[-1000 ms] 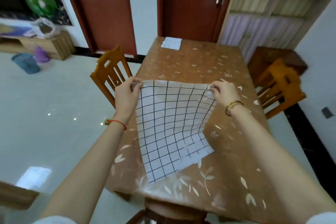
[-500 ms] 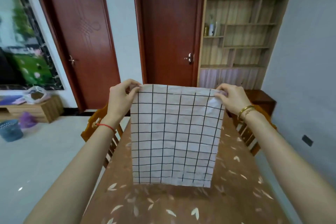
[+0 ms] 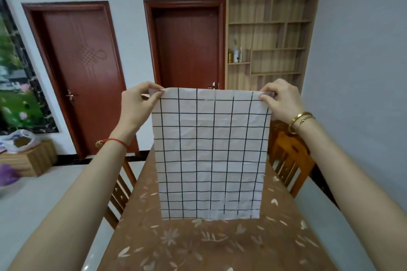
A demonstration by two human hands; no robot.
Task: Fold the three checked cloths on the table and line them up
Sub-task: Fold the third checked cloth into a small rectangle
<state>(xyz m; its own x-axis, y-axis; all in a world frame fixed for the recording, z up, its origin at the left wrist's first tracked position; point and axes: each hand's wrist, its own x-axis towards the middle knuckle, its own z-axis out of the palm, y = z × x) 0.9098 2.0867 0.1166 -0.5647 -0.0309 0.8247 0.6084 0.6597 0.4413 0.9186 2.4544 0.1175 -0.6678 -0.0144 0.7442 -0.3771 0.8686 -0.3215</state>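
Head view: a checked cloth point(image 3: 211, 154) hangs in the air in front of the person, above the brown flower-patterned surface point(image 3: 198, 246). The left hand point(image 3: 136, 105) pinches its top left corner and the right hand point(image 3: 280, 101) pinches its top right corner. On each side the fingers point(image 3: 155, 94) are pressed together on the fabric against the thumb. The top edge is pulled fairly straight between the hands, and the sheet hangs open and creased. Its bottom edge is just over the surface, though I cannot tell whether it touches. The other two cloths do not show, and the hanging one hides the far part of the surface.

Each hold is only on the tip of a corner, so a shake or a quick drop could pull one free and leave the cloth in a heap. If the hands come down unevenly, or the bottom edge drags on the surface, the cloth would likely land skewed or bunched. Its edges would then not meet in the fold. The creases could get folded in unless they are smoothed out first. Because the sheet blocks the view ahead, laying it forward blindly might cover whatever lies beyond it.
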